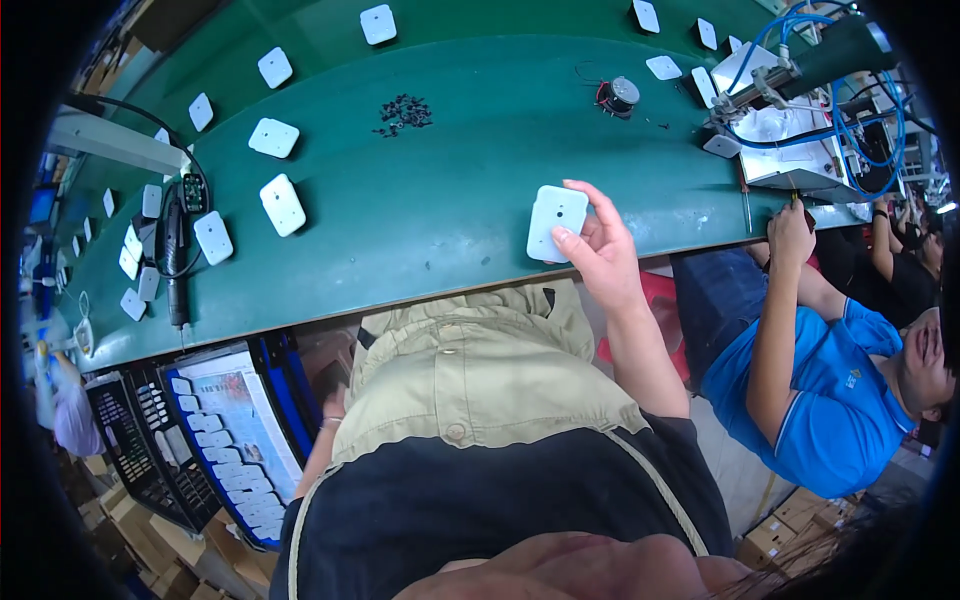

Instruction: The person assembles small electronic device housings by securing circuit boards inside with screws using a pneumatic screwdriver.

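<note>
My right hand [604, 246] grips a white rounded-rectangular plastic case [556, 222] above the table's near edge. The thumb presses on its face, which has a dark hole near the middle, and the fingers wrap behind it. My left hand [335, 403] hangs low beside my left hip, below the table edge; its fingers are too dark and small to read. Nearest to it is a blue bin [283, 395] of white cases. On the table, more white cases [283, 205] lie at the left, by a black power screwdriver [175, 245].
A pile of small black parts [405, 114] sits mid-table. Farther right lies a round speaker-like part [619, 96] with wires. A machine with blue hoses [800, 130] stands at the far right. White cases [378, 25] line the back strip. A co-worker in a blue shirt [840, 400] sits at right.
</note>
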`<state>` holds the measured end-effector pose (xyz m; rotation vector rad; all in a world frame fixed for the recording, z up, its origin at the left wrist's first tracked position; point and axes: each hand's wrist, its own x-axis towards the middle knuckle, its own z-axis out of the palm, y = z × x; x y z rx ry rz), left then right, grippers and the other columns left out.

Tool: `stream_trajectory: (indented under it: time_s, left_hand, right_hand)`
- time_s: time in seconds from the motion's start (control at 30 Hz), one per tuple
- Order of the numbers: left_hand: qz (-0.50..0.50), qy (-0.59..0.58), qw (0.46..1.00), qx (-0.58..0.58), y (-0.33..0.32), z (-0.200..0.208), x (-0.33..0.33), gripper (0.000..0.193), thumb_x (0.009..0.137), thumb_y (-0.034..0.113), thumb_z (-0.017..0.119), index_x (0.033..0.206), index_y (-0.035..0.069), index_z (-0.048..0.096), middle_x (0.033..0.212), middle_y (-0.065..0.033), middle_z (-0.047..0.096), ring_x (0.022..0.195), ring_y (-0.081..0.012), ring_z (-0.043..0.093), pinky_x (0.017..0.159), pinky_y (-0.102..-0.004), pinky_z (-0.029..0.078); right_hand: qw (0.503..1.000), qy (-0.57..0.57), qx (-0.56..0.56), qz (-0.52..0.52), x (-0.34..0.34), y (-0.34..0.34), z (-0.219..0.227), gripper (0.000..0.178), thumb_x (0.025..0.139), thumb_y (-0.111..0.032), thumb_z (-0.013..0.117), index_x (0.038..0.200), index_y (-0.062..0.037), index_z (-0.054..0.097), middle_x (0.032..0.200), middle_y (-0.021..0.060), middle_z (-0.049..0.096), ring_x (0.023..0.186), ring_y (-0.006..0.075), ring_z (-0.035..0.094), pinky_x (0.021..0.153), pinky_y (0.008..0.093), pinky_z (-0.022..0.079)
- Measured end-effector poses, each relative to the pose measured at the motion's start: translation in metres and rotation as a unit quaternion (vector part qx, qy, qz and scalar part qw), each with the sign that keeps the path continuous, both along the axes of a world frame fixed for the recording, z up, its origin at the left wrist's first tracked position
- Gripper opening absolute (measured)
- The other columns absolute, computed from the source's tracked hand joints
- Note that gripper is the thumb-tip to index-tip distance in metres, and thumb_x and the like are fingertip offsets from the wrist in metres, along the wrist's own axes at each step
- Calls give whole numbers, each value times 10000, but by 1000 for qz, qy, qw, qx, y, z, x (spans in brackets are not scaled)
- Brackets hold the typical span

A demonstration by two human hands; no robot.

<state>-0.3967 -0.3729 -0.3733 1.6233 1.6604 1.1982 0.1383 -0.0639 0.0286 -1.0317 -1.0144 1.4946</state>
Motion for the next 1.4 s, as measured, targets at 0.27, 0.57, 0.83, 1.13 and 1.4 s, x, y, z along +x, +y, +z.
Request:
stream_trajectory:
  time_s: [0.27, 0.57, 0.83, 1.13, 1.4]
  left_hand:
    - [-66, 74, 993, -70, 8, -11, -3, 151, 773, 61, 499, 823, 27, 638, 719, -153, 617, 686, -229, 605, 612, -359, 483]
    - [-164, 173, 948, -212, 53, 16, 15, 158, 761, 59, 499, 834, 25, 635, 728, -159, 614, 693, -241, 606, 611, -371, 484]
    - [-328, 226, 862, -313, 69, 24, 57, 166, 750, 58, 499, 844, 23, 632, 735, -165, 611, 700, -251, 607, 609, -381, 484]
    - [-423, 375, 723, -398, 59, 66, 62, 178, 737, 56, 499, 855, 20, 628, 744, -171, 608, 707, -263, 609, 608, -392, 485]
    - [-455, 521, 580, -430, 159, 266, 154, 191, 726, 54, 499, 864, 18, 626, 751, -177, 606, 713, -273, 610, 607, -402, 486]
  right_hand:
    - [997, -40, 30, 55, -42, 7, 20, 505, 796, 32, 546, 1254, -29, 341, 1017, 120, 543, 933, 155, 540, 785, 295, 473]
    - [984, -50, 20, 172, -79, 59, 24, 518, 783, 24, 575, 1251, -63, 371, 1072, 81, 528, 962, 137, 530, 813, 286, 453]
    - [980, -43, -51, 186, -77, 97, 45, 508, 807, 13, 558, 1262, -65, 346, 1042, 77, 547, 955, 137, 533, 802, 288, 462]
    - [991, -1, 91, -97, -13, 80, 25, 521, 800, -63, 563, 1260, -30, 320, 1029, 136, 546, 888, 202, 572, 675, 339, 526]
    - [974, -2, 166, -157, 35, 14, 39, 478, 802, -83, 550, 1238, -32, 360, 1068, 111, 524, 893, 211, 575, 664, 352, 528]
